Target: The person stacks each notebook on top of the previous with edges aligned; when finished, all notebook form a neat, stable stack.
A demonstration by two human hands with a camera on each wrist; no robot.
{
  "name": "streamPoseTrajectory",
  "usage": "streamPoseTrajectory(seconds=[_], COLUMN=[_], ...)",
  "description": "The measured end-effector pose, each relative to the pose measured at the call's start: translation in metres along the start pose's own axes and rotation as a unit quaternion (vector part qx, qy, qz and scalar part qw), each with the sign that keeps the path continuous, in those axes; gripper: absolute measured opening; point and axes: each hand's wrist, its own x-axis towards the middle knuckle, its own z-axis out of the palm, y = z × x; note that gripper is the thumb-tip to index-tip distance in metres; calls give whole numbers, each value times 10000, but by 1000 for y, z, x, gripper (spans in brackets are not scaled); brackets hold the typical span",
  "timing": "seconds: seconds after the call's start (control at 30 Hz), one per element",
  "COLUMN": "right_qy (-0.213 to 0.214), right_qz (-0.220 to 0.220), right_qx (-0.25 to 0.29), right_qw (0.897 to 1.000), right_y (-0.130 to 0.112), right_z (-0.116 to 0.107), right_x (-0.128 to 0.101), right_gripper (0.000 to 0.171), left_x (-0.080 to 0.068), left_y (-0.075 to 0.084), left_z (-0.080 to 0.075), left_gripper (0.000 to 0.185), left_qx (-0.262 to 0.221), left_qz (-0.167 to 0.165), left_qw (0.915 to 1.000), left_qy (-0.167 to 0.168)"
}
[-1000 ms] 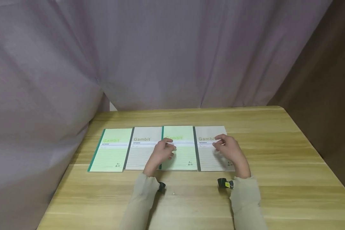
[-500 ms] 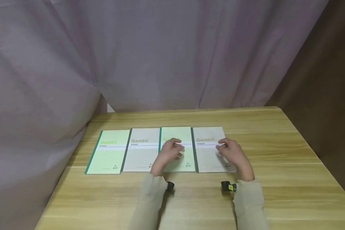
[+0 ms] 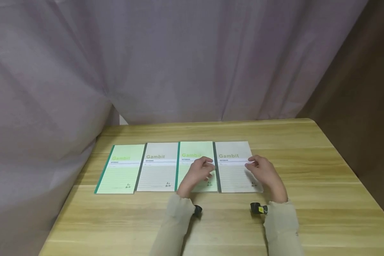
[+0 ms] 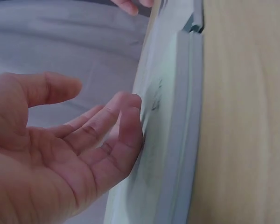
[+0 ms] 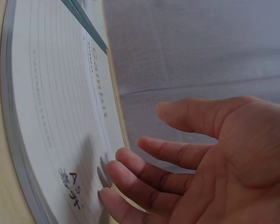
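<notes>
A: Where are the hands?

B: Both hover over the right end of a row of four notebooks on the wooden table (image 3: pixel 307 170); the left hand (image 3: pixel 200 173) is above the light green notebook (image 3: pixel 195 151), third from the left, near its right edge; the right hand (image 3: pixel 264 172) is above the grey-white notebook (image 3: pixel 232 167) at the far right, by its outer edge.

A: Gripping anything?

B: No; both are relaxed, fingers loosely bent, grasping nothing; the left wrist view shows the fingertips (image 4: pixel 130 105) just at the cover.

A: And the notebooks' look?

B: Thin and ruled, "Gambit" printed at the top, a white band beneath; dark spine strips; lying flat, edges touching; a pale curtain (image 3: pixel 179 60) hangs behind.
</notes>
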Motion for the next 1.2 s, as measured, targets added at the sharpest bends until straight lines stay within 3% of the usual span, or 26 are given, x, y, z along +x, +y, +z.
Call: streamPoseTrajectory(seconds=[0.23,0.4,0.63,0.83,1.03,1.1,1.2], right_qy=[-140,-157,-207,-178,34,52,8], right_qz=[26,411,637,694,935,980,1019], right_qx=[-21,-33,-76,106,402,352,252], right_qw=[9999,9990,9977,9974,9948,9946,9945], right_y=[8,13,16,17,17,17,16], right_z=[-4,-3,-3,-5,-6,-7,-9], right_x=[-1,-2,0,3,1,1,2], right_gripper=[45,47,46,46,49,47,42], left_x=[-2,-3,0,0,-1,-1,1], left_y=[-3,-7,-6,-3,-2,-1,0], left_z=[6,8,8,6,7,8,9], left_gripper=[35,32,28,28,19,26,20], left_qx=[347,479,754,1225,1411,1533,1740], left_qz=[26,-64,206,543,725,830,843], left_qw=[9993,9987,9965,9892,9804,9761,9709], left_qy=[-167,-169,-291,-590,-1170,-1297,-1415])
